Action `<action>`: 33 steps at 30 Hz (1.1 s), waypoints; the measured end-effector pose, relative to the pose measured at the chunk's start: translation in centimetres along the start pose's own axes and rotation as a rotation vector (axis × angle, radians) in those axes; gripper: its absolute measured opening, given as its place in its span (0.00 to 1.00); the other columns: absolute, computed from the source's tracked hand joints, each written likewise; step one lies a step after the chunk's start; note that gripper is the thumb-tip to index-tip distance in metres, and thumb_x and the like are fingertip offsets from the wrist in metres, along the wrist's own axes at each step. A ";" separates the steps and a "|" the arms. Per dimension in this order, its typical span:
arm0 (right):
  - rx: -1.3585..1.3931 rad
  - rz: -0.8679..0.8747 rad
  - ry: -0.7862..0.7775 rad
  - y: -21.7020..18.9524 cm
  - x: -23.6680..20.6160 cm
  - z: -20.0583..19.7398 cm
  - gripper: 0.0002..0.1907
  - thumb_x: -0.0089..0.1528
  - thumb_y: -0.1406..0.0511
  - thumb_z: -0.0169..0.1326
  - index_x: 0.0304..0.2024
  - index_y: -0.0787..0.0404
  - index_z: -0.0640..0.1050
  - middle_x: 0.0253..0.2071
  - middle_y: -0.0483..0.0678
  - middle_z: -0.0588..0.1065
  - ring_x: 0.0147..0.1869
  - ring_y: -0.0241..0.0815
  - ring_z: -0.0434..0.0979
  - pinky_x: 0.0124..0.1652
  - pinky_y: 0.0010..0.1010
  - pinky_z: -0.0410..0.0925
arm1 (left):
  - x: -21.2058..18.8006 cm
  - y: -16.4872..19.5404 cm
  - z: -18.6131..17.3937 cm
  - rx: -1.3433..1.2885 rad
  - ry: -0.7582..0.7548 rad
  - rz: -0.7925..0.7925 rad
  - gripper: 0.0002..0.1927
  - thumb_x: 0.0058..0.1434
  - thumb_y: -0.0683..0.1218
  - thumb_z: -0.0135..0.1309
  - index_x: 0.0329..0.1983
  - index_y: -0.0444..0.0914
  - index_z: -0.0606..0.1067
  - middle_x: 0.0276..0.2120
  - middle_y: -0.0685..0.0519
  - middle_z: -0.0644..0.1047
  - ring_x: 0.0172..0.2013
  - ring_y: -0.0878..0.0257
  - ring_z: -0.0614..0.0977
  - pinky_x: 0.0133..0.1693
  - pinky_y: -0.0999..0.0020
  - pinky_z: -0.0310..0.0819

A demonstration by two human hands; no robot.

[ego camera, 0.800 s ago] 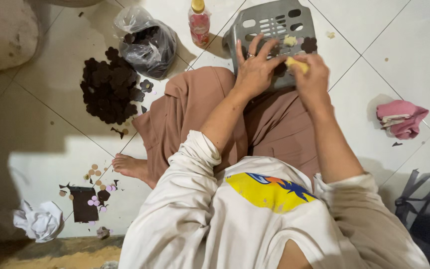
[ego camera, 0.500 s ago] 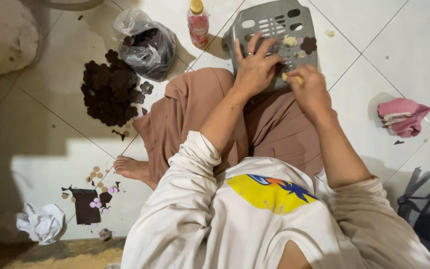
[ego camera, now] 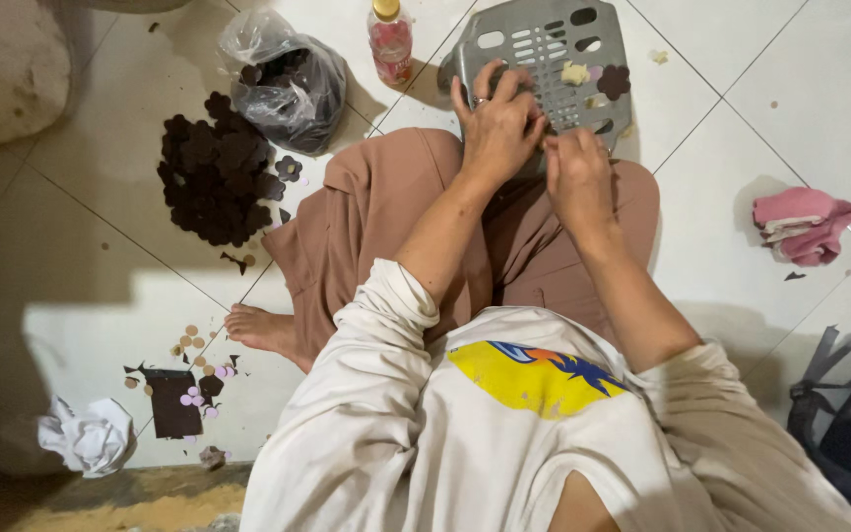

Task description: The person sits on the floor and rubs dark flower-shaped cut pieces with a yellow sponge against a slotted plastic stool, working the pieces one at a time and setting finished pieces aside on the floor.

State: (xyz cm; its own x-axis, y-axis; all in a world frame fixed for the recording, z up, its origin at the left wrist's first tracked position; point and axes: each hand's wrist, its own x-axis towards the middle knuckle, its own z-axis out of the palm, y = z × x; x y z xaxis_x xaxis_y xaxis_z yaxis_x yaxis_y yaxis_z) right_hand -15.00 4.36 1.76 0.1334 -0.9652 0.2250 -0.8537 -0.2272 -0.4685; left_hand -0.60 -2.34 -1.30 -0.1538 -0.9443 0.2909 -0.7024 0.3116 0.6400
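A grey plastic tray [ego camera: 544, 44] with slots and oval holes lies on the white tiled floor [ego camera: 790, 89], just in front of the person's knees. On it rest a dark brown flower-shaped cutout [ego camera: 614, 82] and a pale yellow piece [ego camera: 573, 73]. The left hand [ego camera: 497, 126] lies on the tray's near edge with fingers curled (whether it holds anything, I cannot tell). The right hand [ego camera: 575, 175] is closed beside it, fingertips touching the left hand; what it pinches is hidden.
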 end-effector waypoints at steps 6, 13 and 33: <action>0.165 0.192 -0.072 1.0 -0.8 -3.9 0.06 0.65 0.70 0.60 0.44 0.67 0.81 0.44 0.59 0.76 0.47 0.60 0.76 0.47 0.47 0.69 | -1.1 2.0 -0.9 -0.013 -0.013 -0.027 0.08 0.50 0.47 0.67 0.25 0.41 0.79 0.51 0.56 0.75 0.65 0.48 0.64 0.67 0.26 0.37; -0.050 -0.024 0.042 0.1 0.0 -0.2 0.06 0.65 0.71 0.60 0.44 0.67 0.81 0.45 0.60 0.76 0.51 0.61 0.75 0.51 0.50 0.69 | -0.7 1.3 -0.9 0.018 0.010 0.007 0.09 0.50 0.49 0.66 0.28 0.39 0.81 0.52 0.56 0.74 0.65 0.48 0.64 0.66 0.26 0.37; 0.142 0.147 -0.186 0.1 -1.1 -5.3 0.05 0.64 0.71 0.60 0.42 0.67 0.81 0.44 0.57 0.76 0.45 0.57 0.78 0.46 0.45 0.71 | -1.5 1.9 -1.0 -0.058 -0.021 -0.037 0.08 0.53 0.49 0.65 0.21 0.42 0.83 0.53 0.58 0.74 0.67 0.46 0.60 0.65 0.23 0.32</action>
State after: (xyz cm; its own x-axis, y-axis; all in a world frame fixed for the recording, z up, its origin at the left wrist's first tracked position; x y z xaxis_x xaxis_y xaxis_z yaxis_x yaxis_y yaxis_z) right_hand -17.87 6.08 6.00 0.1150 -0.9933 -0.0091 -0.7935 -0.0864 -0.6025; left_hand -0.99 -0.24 0.22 -0.1435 -0.9571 0.2519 -0.6666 0.2816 0.6902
